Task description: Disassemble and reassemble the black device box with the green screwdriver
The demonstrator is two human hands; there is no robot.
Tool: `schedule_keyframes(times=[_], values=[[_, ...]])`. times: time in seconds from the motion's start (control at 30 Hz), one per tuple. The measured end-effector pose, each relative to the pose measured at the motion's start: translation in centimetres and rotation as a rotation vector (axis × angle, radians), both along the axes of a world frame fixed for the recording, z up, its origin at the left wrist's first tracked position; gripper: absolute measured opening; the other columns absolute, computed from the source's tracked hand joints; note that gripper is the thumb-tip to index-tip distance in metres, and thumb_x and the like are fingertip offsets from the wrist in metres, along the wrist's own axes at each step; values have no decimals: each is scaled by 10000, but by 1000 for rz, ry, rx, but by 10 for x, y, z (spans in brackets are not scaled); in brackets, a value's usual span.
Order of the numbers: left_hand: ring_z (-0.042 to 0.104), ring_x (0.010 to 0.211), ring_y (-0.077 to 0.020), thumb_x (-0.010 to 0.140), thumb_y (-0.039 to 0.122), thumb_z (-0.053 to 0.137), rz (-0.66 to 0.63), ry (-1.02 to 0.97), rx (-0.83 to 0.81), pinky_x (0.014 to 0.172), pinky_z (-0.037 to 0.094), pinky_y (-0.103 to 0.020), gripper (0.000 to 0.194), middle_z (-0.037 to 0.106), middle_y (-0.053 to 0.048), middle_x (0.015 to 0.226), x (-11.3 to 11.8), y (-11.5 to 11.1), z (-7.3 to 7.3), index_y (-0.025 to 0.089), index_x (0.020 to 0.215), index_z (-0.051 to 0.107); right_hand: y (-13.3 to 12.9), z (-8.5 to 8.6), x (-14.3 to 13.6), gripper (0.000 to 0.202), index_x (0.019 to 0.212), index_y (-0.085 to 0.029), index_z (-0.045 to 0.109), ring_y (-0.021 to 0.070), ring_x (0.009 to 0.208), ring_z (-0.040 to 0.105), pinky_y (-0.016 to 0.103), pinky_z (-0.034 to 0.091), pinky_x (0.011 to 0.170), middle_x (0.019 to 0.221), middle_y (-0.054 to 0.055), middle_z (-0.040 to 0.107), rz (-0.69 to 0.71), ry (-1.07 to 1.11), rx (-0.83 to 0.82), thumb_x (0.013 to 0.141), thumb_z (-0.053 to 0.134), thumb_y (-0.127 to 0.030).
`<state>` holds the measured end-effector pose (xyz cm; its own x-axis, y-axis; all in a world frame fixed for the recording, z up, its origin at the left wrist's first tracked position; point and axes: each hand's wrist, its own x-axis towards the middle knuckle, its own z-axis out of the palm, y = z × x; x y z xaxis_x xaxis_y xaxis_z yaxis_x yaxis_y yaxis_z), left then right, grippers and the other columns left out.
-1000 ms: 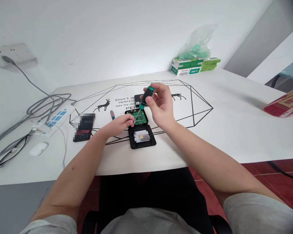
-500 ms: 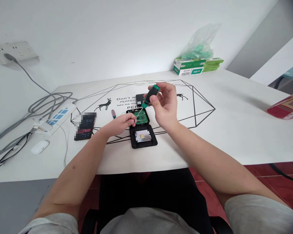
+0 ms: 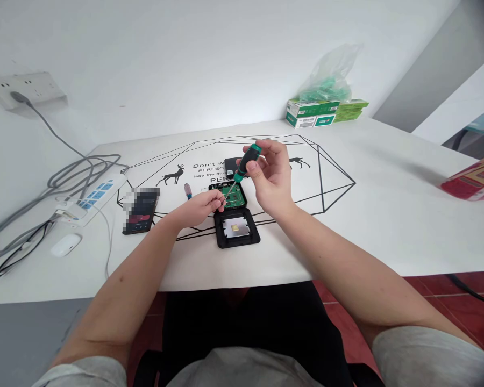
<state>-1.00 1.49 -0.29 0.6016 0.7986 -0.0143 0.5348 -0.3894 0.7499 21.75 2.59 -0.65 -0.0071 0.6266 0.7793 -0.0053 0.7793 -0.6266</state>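
My right hand (image 3: 271, 174) grips the green and black handle of a screwdriver (image 3: 249, 161), whose thin shaft slants down to the left. Close to the shaft's lower end, the fingers of my left hand (image 3: 204, 207) are pinched together; whether they hold the shaft or something small is hidden. Under them lies an open black case with a green circuit board (image 3: 237, 200). Nearer to me is a black square cover (image 3: 250, 237) with a silver plate and a yellowish square pad.
A second screwdriver (image 3: 187, 190) and a phone (image 3: 143, 210) lie left, with a power strip (image 3: 100, 196), cables, glasses (image 3: 24, 250) and a white case (image 3: 66, 244) beyond. A black box (image 3: 230, 165) sits behind the board. Green boxes (image 3: 312, 108) stand at the back; a red package (image 3: 471, 180) is right.
The view has shifted slightly. My right hand and the screwdriver have moved a little to the left; my left hand stays pinched near the shaft.
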Motion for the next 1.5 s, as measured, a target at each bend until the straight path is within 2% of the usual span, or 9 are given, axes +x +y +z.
schedule_keyframes(times=[0.13,0.33,0.47,0.7,0.8,0.93,1.13,1.33,1.5], values=[[605,941,-232,1013,321,453,1,3,-6,885,507,-403,157,699,-46,996,1,0,1,236,973,578,0,1,-1,496,1422,-387,476,263,1224,717,507,653,1014,1420,93,654,18,30,-24,1025,617,-648],[632,964,-236,1011,328,472,2,-3,-18,908,522,-409,156,712,-46,992,1,0,0,233,990,594,-6,5,-2,474,1380,-383,462,271,1240,732,525,664,1021,1473,86,629,115,33,-40,1022,627,-646],[650,976,-239,1000,332,500,-25,7,-21,935,525,-419,155,717,-46,980,2,-1,1,230,976,613,-12,6,-5,402,1349,-368,477,245,1134,760,517,668,1006,1448,79,637,169,-2,1,1048,607,-602],[616,789,-203,910,373,676,-82,65,-29,750,516,-347,152,661,-10,845,2,-4,5,223,933,672,-18,3,-6,432,1379,-342,498,242,1084,739,512,674,966,1439,104,646,157,-90,-25,1047,595,-601],[642,815,-219,897,352,694,-122,106,2,750,511,-350,130,704,-26,865,3,-6,6,225,914,715,-19,1,-6,412,1393,-330,525,227,1029,713,470,678,887,1397,106,662,159,-165,-10,1056,593,-558],[699,911,-245,885,304,709,-222,118,-36,821,538,-369,103,773,-48,961,5,-12,9,241,911,786,-24,0,-10,360,1405,-314,564,217,946,671,457,675,833,1290,104,692,176,-283,37,1081,551,-470],[681,838,-225,865,242,717,-259,145,-91,762,523,-352,121,780,-20,924,7,-19,12,275,902,827,-29,0,-14,346,1419,-312,582,206,988,675,396,666,811,1264,87,704,212,-324,159,1074,563,-315],[700,900,-239,868,269,755,-272,125,-108,775,535,-357,113,790,-30,1004,4,-17,4,271,957,826,-30,2,-13,368,1425,-315,581,239,1126,708,401,671,797,1362,108,699,233,-359,180,1058,574,-289],[719,941,-237,872,208,739,-273,131,-114,837,565,-364,105,794,-21,992,6,-20,7,254,938,806,-31,8,-16,354,1386,-318,604,235,1095,698,410,639,830,1197,73,733,218,-342,356,1039,643,-259]])
